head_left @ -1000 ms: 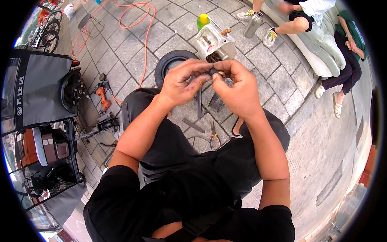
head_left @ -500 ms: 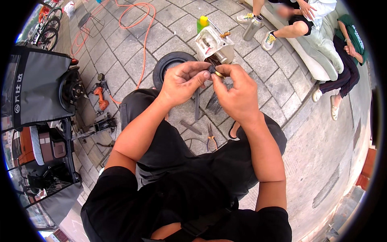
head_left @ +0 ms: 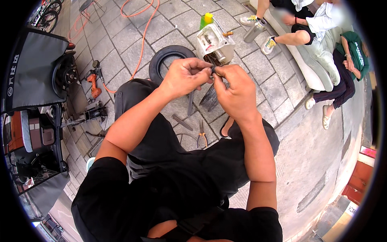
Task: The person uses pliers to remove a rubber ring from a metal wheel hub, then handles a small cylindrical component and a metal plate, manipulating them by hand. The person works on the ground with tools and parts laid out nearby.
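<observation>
In front of my chest, both hands pinch one tiny dark piece that looks like a tyre valve (head_left: 213,69). My left hand (head_left: 180,80) is closed on one end of it with thumb and fingertips. The other end is gripped by my right hand (head_left: 237,89), whose fingers cover most of the valve. Just beyond my left hand, a black tyre (head_left: 155,65) lies flat on the paving. Below the hands are orange-handled pliers (head_left: 202,137), a short flat metal bar (head_left: 182,122) and a longer one (head_left: 190,104), with dark strips (head_left: 209,99) beside them.
A white cut-open container (head_left: 224,43) with tools stands past my hands, near a green bottle (head_left: 206,21) and steel flask (head_left: 254,32). An orange hose (head_left: 141,55) and orange power tool (head_left: 95,86) lie left, beside a grey-covered vehicle (head_left: 36,72). Two people sit on a sofa (head_left: 308,64).
The valve's brass-coloured part showed between my fingers before; now my right fingers hide it. Both hands stay together. The whole view has shifted slightly.
</observation>
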`<state>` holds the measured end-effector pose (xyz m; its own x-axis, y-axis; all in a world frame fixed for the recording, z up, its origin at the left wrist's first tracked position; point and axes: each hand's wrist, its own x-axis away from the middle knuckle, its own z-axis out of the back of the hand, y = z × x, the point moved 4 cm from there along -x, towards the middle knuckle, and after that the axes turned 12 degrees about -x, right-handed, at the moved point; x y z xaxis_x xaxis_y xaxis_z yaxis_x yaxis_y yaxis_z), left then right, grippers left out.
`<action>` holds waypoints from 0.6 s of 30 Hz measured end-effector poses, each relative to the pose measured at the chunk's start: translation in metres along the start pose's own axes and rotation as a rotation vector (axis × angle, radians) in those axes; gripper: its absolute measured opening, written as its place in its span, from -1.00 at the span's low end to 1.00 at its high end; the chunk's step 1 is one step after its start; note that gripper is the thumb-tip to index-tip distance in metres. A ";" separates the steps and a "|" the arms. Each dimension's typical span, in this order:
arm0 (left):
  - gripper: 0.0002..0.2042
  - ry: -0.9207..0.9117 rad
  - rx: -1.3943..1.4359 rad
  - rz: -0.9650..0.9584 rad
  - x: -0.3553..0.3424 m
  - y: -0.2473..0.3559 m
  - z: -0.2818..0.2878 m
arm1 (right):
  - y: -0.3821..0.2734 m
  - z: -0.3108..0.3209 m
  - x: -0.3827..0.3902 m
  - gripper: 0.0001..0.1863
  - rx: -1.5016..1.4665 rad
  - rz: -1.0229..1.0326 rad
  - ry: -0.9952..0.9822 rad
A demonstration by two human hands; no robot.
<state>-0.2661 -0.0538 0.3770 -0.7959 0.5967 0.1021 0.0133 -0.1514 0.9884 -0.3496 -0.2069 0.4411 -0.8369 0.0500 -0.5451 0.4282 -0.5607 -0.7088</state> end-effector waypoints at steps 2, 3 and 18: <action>-0.78 0.015 -0.007 0.026 -0.001 0.000 -0.001 | -0.003 -0.003 -0.001 -0.83 0.052 0.053 -0.018; -0.79 0.025 -0.013 0.039 -0.001 0.000 0.000 | -0.003 -0.004 -0.001 -0.83 0.047 0.057 -0.012; -0.75 0.154 0.294 0.002 -0.004 0.002 -0.001 | 0.011 -0.020 0.003 -0.80 -0.302 -0.377 0.173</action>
<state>-0.2635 -0.0570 0.3783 -0.8775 0.4672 0.1084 0.1714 0.0944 0.9807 -0.3404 -0.1965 0.4231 -0.8945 0.3530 -0.2742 0.2079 -0.2145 -0.9543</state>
